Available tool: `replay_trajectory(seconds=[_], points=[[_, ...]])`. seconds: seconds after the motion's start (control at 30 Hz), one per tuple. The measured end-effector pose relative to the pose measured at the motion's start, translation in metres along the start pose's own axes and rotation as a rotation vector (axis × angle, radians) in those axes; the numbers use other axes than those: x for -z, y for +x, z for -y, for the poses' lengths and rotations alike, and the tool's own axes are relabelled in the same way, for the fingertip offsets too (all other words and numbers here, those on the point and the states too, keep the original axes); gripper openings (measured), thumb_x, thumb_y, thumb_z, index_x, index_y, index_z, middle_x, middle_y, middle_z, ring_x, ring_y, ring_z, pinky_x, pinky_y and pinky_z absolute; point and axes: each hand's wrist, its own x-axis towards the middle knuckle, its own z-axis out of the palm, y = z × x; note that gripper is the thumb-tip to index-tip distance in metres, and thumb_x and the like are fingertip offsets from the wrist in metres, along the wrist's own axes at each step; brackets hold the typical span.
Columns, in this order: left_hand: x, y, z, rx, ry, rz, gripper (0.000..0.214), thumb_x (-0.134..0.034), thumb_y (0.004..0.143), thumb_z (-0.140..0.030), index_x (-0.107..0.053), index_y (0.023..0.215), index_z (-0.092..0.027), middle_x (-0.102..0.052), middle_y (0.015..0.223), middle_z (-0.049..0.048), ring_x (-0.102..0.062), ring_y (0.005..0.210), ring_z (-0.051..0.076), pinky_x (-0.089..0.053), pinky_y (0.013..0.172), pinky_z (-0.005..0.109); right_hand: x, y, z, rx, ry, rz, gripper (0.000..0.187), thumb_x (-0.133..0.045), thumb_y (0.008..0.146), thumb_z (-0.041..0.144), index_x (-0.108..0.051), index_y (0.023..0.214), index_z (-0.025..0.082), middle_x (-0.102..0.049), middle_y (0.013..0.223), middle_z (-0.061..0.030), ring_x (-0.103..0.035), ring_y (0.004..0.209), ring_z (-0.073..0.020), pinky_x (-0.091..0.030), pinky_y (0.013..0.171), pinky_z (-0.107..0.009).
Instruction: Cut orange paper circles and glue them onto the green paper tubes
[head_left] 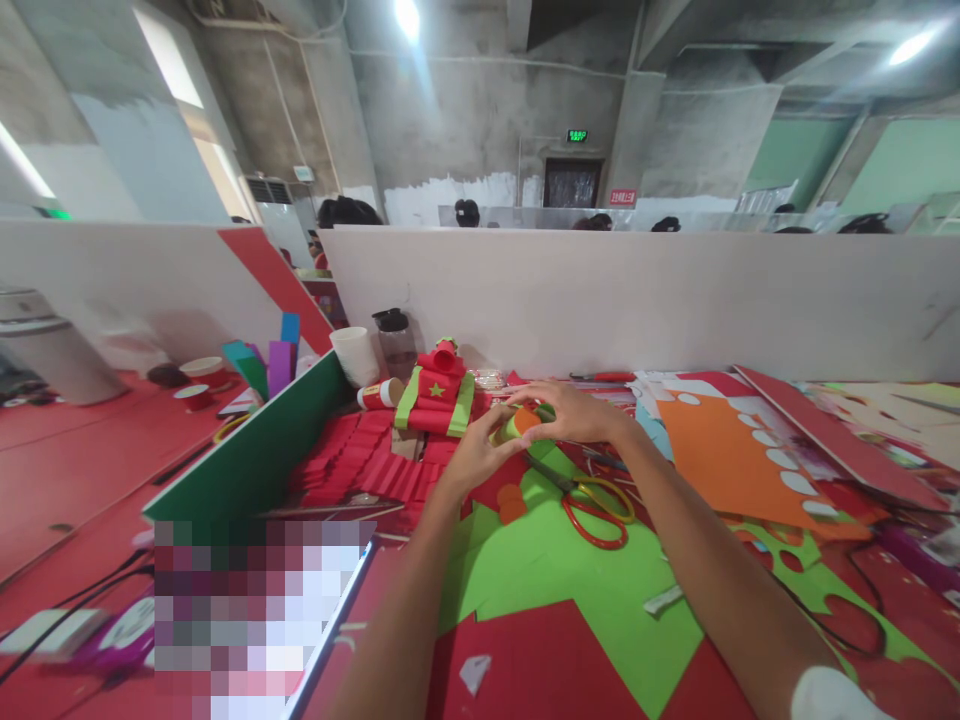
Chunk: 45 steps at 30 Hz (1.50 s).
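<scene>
Both my hands meet over the middle of the table around a small rolled paper piece (517,424), green with an orange face. My left hand (476,452) pinches it from the left and below. My right hand (574,410) curls over it from the right, fingers closed on it. Just beyond the hands stands a red paper model (437,396) with green straps and a yellow star. Red-handled scissors (596,505) lie on green paper (555,570) under my right wrist.
Folded red paper strips (360,460) lie left of the model. An orange sheet with round cut-outs (727,455) lies to the right. A green board (255,455), a white cup (355,355) and a dark bottle (395,342) stand at the back left, before a white partition (637,300).
</scene>
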Motion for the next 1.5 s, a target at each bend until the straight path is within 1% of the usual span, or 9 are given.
replay_trajectory(seconds=[0.1,0.2,0.37,0.6,0.67,0.87,1.13,1.33,1.5], points=[[0.0,0.0,0.001,-0.018,-0.003,0.007,0.039,-0.072,0.084,-0.041,-0.062,0.112,-0.017,-0.067,0.108,0.0069,-0.061,0.098,0.021,-0.048,0.087,0.032,0.003,-0.002,0.0,0.014,0.022,0.043,0.063,-0.074,0.082,0.051,-0.053,0.14,0.038,-0.051,0.151,-0.0013,-0.047,0.137,-0.0302,-0.041,0.111,-0.049],[0.0,0.0,0.001,-0.02,0.002,-0.004,0.04,-0.074,0.083,-0.04,-0.062,0.113,-0.017,-0.067,0.109,0.0069,-0.062,0.1,0.022,-0.049,0.089,0.033,0.006,-0.004,-0.001,0.013,0.022,0.061,0.063,-0.072,0.084,0.05,-0.051,0.143,0.039,-0.051,0.151,-0.0005,-0.046,0.137,-0.0291,-0.04,0.112,-0.049],[-0.002,0.0,0.004,-0.04,-0.026,-0.001,0.043,-0.076,0.081,-0.037,-0.061,0.117,-0.019,-0.068,0.118,0.0081,-0.063,0.11,0.024,-0.048,0.098,0.037,0.007,-0.004,-0.004,-0.022,-0.007,0.034,0.058,-0.069,0.088,0.043,-0.051,0.143,0.04,-0.054,0.148,-0.0002,-0.049,0.135,-0.0291,-0.042,0.11,-0.049],[-0.003,0.002,0.009,-0.048,-0.036,-0.005,0.045,-0.075,0.082,-0.032,-0.059,0.122,-0.02,-0.068,0.121,0.0097,-0.064,0.113,0.025,-0.048,0.103,0.04,0.01,-0.006,-0.006,-0.009,-0.006,0.022,0.066,-0.075,0.083,0.037,-0.05,0.144,0.04,-0.052,0.15,-0.0003,-0.051,0.133,-0.029,-0.042,0.11,-0.048],[-0.003,0.002,0.009,-0.042,-0.041,-0.005,0.046,-0.075,0.082,-0.032,-0.058,0.123,-0.02,-0.068,0.121,0.0101,-0.064,0.114,0.025,-0.048,0.103,0.041,0.012,-0.008,-0.008,-0.012,-0.005,0.001,0.063,-0.075,0.083,0.035,-0.053,0.142,0.041,-0.052,0.15,-0.0004,-0.051,0.133,-0.029,-0.042,0.11,-0.049],[-0.002,0.001,0.005,-0.016,-0.036,-0.021,0.042,-0.072,0.084,-0.034,-0.059,0.12,-0.019,-0.067,0.122,0.0101,-0.063,0.116,0.025,-0.047,0.105,0.043,0.01,-0.007,-0.011,0.039,0.037,-0.041,0.039,-0.065,0.093,0.037,-0.064,0.132,0.039,-0.06,0.141,-0.002,-0.054,0.13,-0.026,-0.041,0.11,-0.048],[-0.002,0.002,0.001,-0.012,-0.085,-0.017,0.04,-0.07,0.084,-0.033,-0.059,0.12,-0.019,-0.068,0.122,0.0096,-0.064,0.114,0.025,-0.049,0.103,0.04,0.008,-0.006,-0.02,0.039,-0.022,-0.06,0.04,-0.067,0.092,0.038,-0.064,0.132,0.039,-0.063,0.136,-0.0035,-0.054,0.127,-0.027,-0.041,0.109,-0.05],[-0.002,0.003,0.002,0.009,-0.075,-0.052,0.038,-0.071,0.083,-0.03,-0.059,0.117,-0.018,-0.069,0.12,0.0091,-0.065,0.114,0.025,-0.047,0.105,0.04,0.012,-0.008,-0.019,0.077,-0.138,-0.091,0.032,-0.064,0.094,0.039,-0.07,0.125,0.036,-0.066,0.13,-0.0044,-0.055,0.123,-0.0261,-0.041,0.107,-0.05],[-0.002,0.004,0.002,0.02,-0.084,-0.078,0.038,-0.071,0.083,-0.031,-0.06,0.117,-0.017,-0.069,0.121,0.0093,-0.065,0.113,0.025,-0.048,0.105,0.04,0.013,-0.009,-0.018,0.09,-0.186,-0.1,0.032,-0.067,0.092,0.038,-0.07,0.124,0.038,-0.063,0.136,-0.0029,-0.054,0.123,-0.0267,-0.041,0.107,-0.051]])
